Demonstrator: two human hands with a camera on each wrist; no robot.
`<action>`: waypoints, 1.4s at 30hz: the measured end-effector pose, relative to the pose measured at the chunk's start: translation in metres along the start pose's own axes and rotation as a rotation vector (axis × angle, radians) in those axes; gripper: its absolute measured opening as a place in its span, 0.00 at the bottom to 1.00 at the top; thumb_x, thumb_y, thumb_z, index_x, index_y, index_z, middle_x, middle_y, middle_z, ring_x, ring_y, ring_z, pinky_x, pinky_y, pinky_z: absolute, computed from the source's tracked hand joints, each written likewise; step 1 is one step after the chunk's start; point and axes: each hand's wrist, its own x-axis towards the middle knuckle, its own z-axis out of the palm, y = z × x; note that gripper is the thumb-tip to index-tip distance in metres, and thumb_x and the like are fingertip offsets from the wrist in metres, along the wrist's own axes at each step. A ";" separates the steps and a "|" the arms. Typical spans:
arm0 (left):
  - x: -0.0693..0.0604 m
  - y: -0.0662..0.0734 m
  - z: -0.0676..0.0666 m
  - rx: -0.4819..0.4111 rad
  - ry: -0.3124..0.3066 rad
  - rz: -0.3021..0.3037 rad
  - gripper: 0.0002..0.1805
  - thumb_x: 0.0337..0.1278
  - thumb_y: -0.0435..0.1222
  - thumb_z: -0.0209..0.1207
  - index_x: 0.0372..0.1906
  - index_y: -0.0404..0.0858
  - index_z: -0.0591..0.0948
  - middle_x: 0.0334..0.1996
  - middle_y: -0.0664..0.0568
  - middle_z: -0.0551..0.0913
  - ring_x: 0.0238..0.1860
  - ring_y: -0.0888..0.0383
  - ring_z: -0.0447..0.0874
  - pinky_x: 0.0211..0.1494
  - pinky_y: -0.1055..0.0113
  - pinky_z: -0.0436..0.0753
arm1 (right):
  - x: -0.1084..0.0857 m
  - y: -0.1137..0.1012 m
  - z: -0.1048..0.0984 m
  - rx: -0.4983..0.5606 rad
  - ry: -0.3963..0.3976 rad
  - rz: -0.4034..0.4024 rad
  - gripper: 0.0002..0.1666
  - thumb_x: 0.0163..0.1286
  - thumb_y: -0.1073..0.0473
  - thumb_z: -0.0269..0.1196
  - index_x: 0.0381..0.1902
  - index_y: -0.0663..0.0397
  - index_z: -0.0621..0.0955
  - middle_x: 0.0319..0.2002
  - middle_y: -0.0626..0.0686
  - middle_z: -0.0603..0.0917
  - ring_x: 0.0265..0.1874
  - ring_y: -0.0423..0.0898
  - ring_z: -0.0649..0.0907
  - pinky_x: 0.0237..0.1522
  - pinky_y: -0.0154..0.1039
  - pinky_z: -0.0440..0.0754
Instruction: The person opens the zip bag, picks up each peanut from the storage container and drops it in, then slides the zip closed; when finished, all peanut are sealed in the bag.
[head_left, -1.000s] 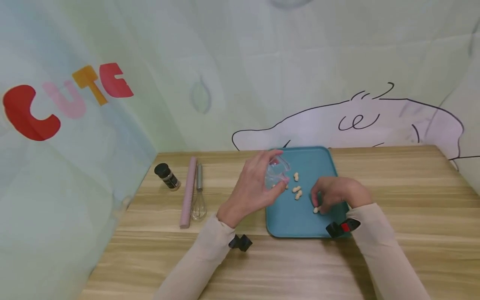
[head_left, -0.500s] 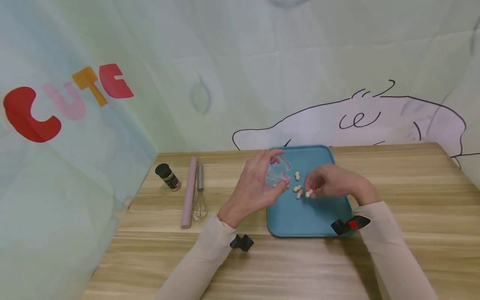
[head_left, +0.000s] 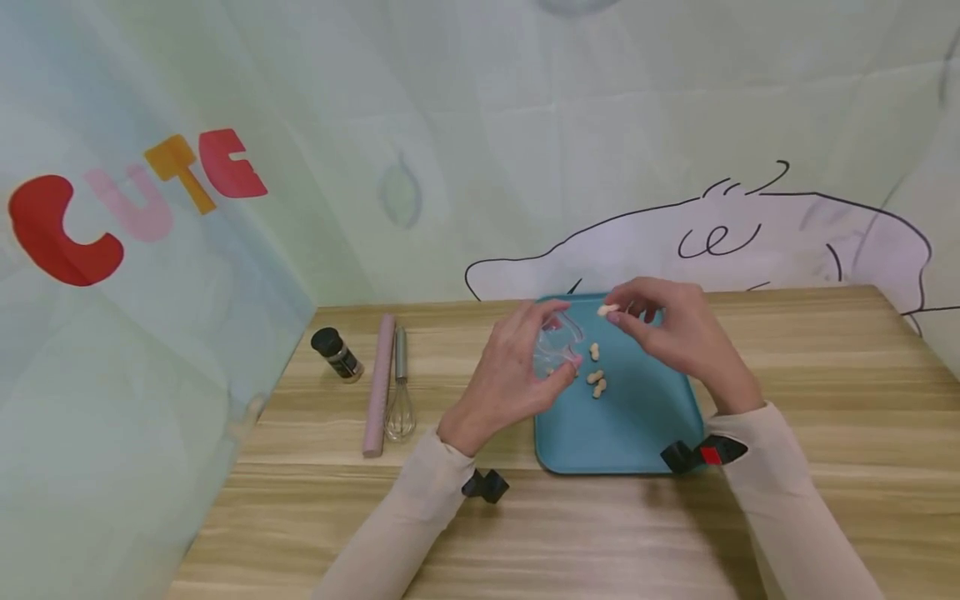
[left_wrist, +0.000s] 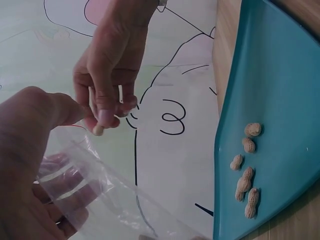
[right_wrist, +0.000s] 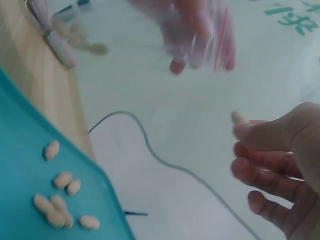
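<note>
My left hand [head_left: 510, 371] holds a clear plastic bag [head_left: 552, 346] by its mouth, thumb and fingers spread, over the left part of the blue tray [head_left: 615, 433]. In the right wrist view, peanuts [right_wrist: 80, 37] show in the bag's lower part. My right hand [head_left: 678, 329] pinches one peanut [head_left: 606, 310] between thumb and fingertips, above the tray's far edge and to the right of the bag, apart from it. Several loose peanuts [left_wrist: 243, 184] lie on the tray in the left wrist view.
Left of the tray lie a whisk [head_left: 401, 392] and a pink rod [head_left: 378, 387]. A black-capped jar [head_left: 337, 354] stands farther left on the wooden table [head_left: 300, 517]. A printed cloth [head_left: 420, 125] hangs behind the table.
My right hand has picked a peanut off the tray's right part and raised it up and leftward, towards the far edge. The left hand and the bag have stayed nearly still.
</note>
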 end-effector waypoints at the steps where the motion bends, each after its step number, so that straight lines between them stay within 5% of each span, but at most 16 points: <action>1: 0.000 0.000 0.000 0.002 0.000 0.000 0.35 0.63 0.42 0.70 0.73 0.39 0.74 0.52 0.48 0.83 0.53 0.53 0.83 0.64 0.46 0.80 | 0.000 -0.003 -0.001 0.014 0.040 -0.018 0.09 0.71 0.60 0.73 0.49 0.50 0.91 0.39 0.49 0.93 0.34 0.40 0.83 0.38 0.34 0.81; 5: 0.000 0.000 0.000 0.009 0.002 0.004 0.34 0.63 0.41 0.70 0.72 0.39 0.73 0.52 0.49 0.83 0.53 0.53 0.82 0.63 0.47 0.80 | 0.000 -0.016 -0.004 0.076 0.140 -0.076 0.11 0.69 0.63 0.75 0.49 0.50 0.91 0.40 0.49 0.93 0.32 0.36 0.82 0.35 0.27 0.78; 11: 0.001 -0.001 0.000 0.002 0.003 0.008 0.35 0.63 0.41 0.70 0.73 0.39 0.73 0.52 0.49 0.83 0.53 0.54 0.83 0.64 0.47 0.80 | 0.000 -0.032 -0.010 0.121 0.169 -0.107 0.14 0.66 0.65 0.76 0.49 0.49 0.91 0.40 0.47 0.93 0.31 0.33 0.83 0.36 0.25 0.78; 23: -0.001 -0.001 0.001 -0.003 -0.002 0.017 0.34 0.64 0.41 0.69 0.73 0.39 0.73 0.52 0.48 0.84 0.54 0.53 0.83 0.65 0.45 0.79 | 0.000 -0.042 -0.005 0.165 0.116 -0.179 0.16 0.65 0.69 0.76 0.49 0.50 0.91 0.40 0.47 0.93 0.30 0.35 0.85 0.36 0.24 0.81; 42: -0.001 -0.002 0.001 -0.012 0.000 0.015 0.34 0.63 0.42 0.69 0.73 0.39 0.74 0.53 0.47 0.85 0.56 0.51 0.84 0.67 0.44 0.78 | 0.000 -0.038 -0.003 0.138 0.065 -0.183 0.16 0.64 0.69 0.76 0.49 0.51 0.91 0.41 0.49 0.94 0.30 0.35 0.86 0.37 0.25 0.83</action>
